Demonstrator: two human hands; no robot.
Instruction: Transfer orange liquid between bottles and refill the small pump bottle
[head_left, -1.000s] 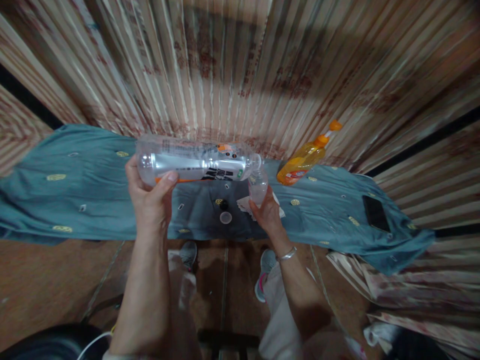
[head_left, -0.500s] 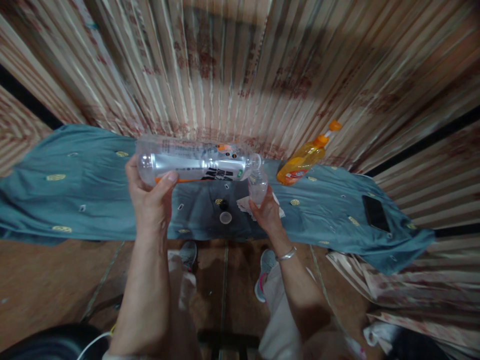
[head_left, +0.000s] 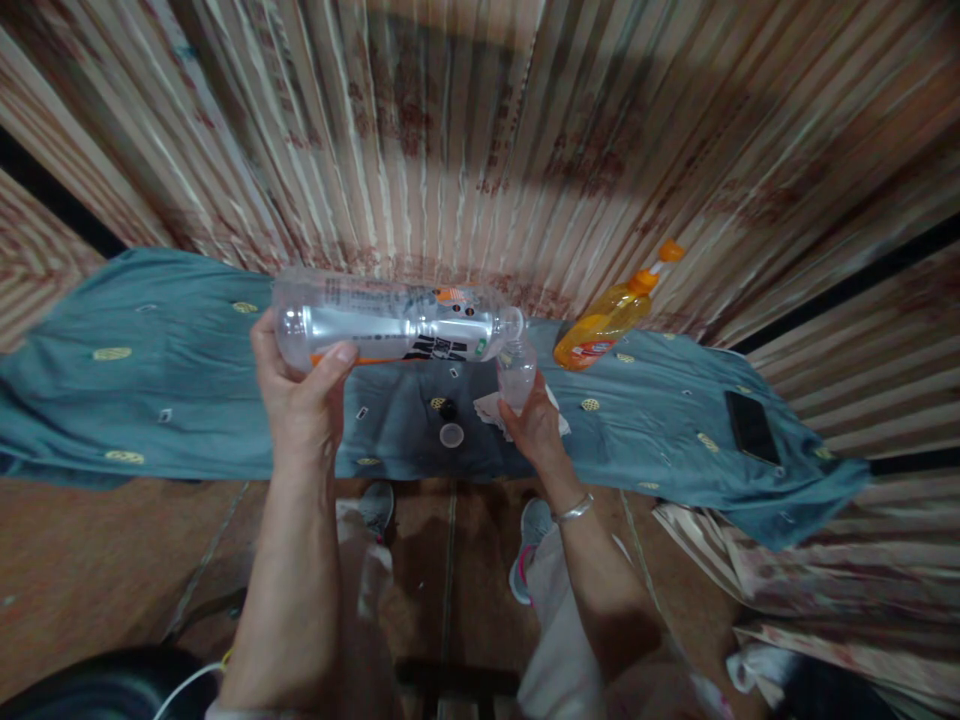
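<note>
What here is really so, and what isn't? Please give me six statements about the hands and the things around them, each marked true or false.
1. The left hand holds a large clear bottle. True.
2. The large clear bottle is held upright. False: it is tipped onto its side.
3. The right hand holds a small clear bottle. True.
4. A silver bracelet sits just behind the left hand. False: the silver bracelet is just behind the right hand.
5. The orange-topped bottle is in neither hand. True.
6. The black phone is left of the orange-topped bottle. False: the black phone is to its right.
</note>
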